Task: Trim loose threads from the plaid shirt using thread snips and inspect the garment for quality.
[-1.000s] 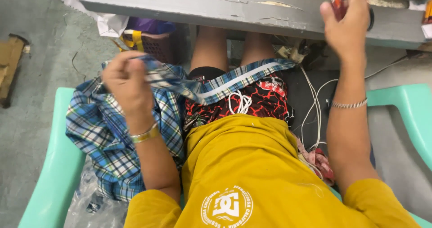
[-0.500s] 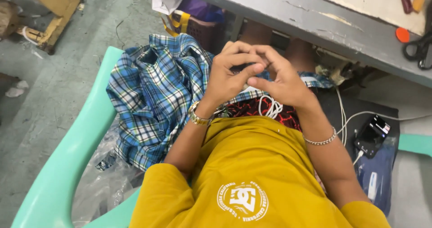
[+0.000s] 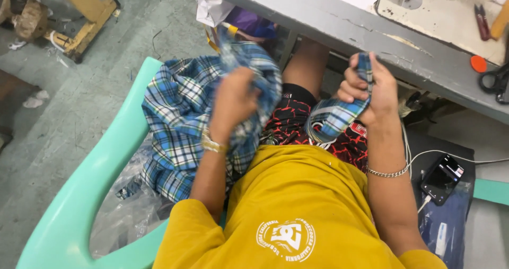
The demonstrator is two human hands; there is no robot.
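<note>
While I am sitting at the grey table (image 3: 339, 22) and looking down through the head camera, I am working a blue plaid cloth (image 3: 175, 120) between both hands. My left hand (image 3: 233, 102) is raised over my lap with its back to the camera. It is blurred, but the fingers seem to be clenched into a bunch of the cloth, whose bulk is draping over my left thigh and the arm of the green chair (image 3: 101, 179). My right hand (image 3: 368, 88) is up by the table edge, fingers curled tight around a narrow plaid strip (image 3: 334, 118) that is looping down toward my patterned shorts (image 3: 313, 118).

As I judge it, I am gathering and sorting the fabric, drawing the strip apart from the main piece. Taking it further would call for a firm grasp on both ends and for lifting the strip clear of the white cable (image 3: 424, 157) lying close by on my right.

Much is escaping me. I cannot tell whether the strip is joined to the large piece or separate, since my left hand and the folds are covering the place where they would be meeting. The table is hiding my knees, and the frame is cutting off the black scissors (image 3: 496, 80) at the right edge. A phone (image 3: 442, 179) is lying on dark cloth beside my right elbow, and crumpled clear plastic (image 3: 122, 205) is showing under the chair arm.
</note>
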